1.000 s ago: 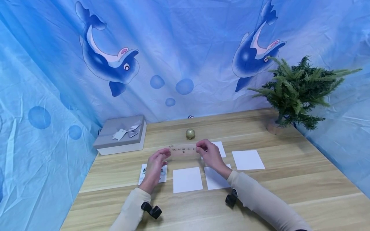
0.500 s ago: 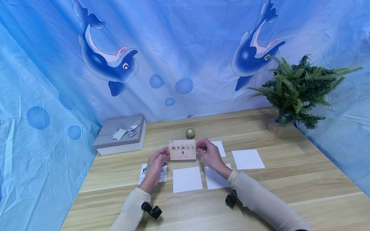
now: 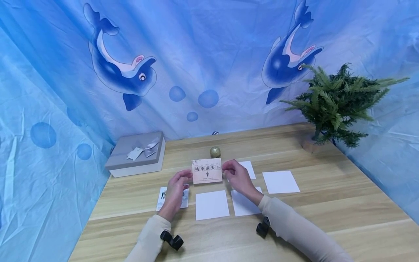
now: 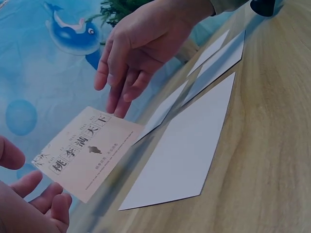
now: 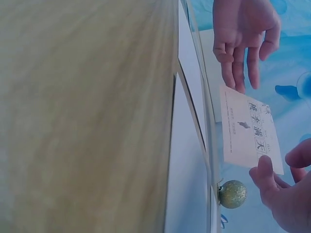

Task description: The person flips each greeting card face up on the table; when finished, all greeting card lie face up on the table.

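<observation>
A pale pink card [image 3: 207, 171] with a row of black Chinese characters is held up between my two hands, its printed face toward me. At its left edge are the fingertips of my left hand [image 3: 176, 187]; in the right wrist view the left fingers [image 5: 238, 73] reach down to that edge. My right hand [image 3: 238, 176] holds the opposite edge, and one of its fingertips [image 5: 265, 167] overlaps the card's face there. In the left wrist view the card [image 4: 90, 150] slants above the table, close to a white card [image 4: 180, 150].
Several blank white cards lie on the wooden table, one in front [image 3: 212, 205] and another at right [image 3: 281, 182]. A printed card [image 3: 162, 198] lies partly under my left arm. Behind stand a gold glitter ball [image 3: 215, 152], a grey gift box [image 3: 135, 151] and a small artificial fir [image 3: 337, 105].
The card has turned from a steep, foreshortened tilt to facing me, so its printed text now shows in full. Both hands have stayed almost in place at its sides.
</observation>
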`<state>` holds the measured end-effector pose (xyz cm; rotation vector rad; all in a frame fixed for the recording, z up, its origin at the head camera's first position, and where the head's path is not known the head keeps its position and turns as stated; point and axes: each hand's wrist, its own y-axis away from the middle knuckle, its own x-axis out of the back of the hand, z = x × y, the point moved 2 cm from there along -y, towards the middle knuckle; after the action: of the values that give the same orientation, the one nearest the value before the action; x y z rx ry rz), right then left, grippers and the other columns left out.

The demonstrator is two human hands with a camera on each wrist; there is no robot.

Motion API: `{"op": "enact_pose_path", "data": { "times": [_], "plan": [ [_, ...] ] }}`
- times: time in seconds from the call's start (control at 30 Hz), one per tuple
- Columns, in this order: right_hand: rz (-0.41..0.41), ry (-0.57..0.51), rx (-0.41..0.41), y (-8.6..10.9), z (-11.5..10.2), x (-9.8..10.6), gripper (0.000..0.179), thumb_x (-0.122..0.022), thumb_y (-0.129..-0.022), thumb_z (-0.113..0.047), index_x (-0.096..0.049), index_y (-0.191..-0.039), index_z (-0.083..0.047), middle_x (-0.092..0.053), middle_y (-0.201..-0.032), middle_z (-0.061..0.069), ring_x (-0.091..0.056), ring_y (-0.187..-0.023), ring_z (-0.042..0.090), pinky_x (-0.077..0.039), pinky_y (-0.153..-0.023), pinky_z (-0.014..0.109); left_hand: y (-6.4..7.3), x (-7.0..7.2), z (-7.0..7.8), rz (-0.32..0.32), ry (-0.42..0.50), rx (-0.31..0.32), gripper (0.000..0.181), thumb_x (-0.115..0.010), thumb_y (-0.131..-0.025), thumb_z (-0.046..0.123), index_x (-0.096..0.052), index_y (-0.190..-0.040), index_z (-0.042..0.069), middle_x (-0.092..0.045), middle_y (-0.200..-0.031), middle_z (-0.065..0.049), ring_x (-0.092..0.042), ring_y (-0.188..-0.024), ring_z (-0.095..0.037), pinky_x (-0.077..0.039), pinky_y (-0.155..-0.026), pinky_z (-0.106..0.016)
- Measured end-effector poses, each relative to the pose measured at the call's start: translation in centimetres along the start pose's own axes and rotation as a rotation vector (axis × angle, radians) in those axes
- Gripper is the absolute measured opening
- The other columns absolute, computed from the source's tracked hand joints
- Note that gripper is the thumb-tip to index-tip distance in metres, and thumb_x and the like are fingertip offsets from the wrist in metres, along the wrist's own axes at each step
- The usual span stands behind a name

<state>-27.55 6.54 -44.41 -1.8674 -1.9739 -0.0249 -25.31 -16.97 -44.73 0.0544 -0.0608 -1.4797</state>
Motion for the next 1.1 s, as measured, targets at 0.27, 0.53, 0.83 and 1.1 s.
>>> {"op": "enact_pose_path", "data": {
  "times": [0.27,0.53,0.83,1.1],
  "plan": [
    [-0.029,-0.053,0.007,0.1,0.3,-0.1,0.018,-0.060,-0.088,0.006,-0.060,-0.106,0.002,-0.069,-0.104,0.018,-0.067,-0.098,0.031,-0.057,-0.080,0.027,-0.1,-0.2,-0.4,-0.008,0.006,-0.007,0.042,-0.044,-0.092,0.003,-0.052,-0.133,-0.004,-0.056,-0.132,-0.024,-0.055,-0.120,-0.036,-0.045,-0.098,-0.046],
    [-0.077,-0.009,-0.043,0.0,0.6,-0.2,0.020,-0.058,-0.088,0.004,-0.060,-0.108,0.000,-0.068,-0.105,0.017,-0.068,-0.093,0.025,-0.057,-0.083,0.032,-0.3,-0.3,-0.7,-0.015,0.009,-0.001,0.040,-0.044,-0.093,0.004,-0.053,-0.131,-0.004,-0.056,-0.131,-0.024,-0.055,-0.121,-0.036,-0.048,-0.095,-0.044],
    [-0.116,-0.049,-0.128,0.0,1.2,-0.2,0.025,-0.059,-0.087,0.002,-0.058,-0.112,0.000,-0.066,-0.110,0.016,-0.064,-0.107,0.031,-0.055,-0.090,0.038,0.0,-0.3,-1.1,-0.092,-0.034,0.024,0.041,-0.041,-0.096,0.008,-0.049,-0.134,-0.007,-0.053,-0.132,-0.028,-0.054,-0.120,-0.040,-0.049,-0.094,-0.044],
    [-0.153,-0.163,-0.169,-0.2,1.6,-0.5,0.027,-0.057,-0.088,0.005,-0.054,-0.114,0.005,-0.061,-0.118,0.023,-0.062,-0.109,0.035,-0.057,-0.085,0.033,-0.1,-0.2,-1.0,-0.102,-0.051,0.049,0.041,-0.042,-0.097,0.010,-0.050,-0.134,-0.005,-0.054,-0.132,-0.027,-0.054,-0.122,-0.039,-0.048,-0.097,-0.045]
  ]
}}
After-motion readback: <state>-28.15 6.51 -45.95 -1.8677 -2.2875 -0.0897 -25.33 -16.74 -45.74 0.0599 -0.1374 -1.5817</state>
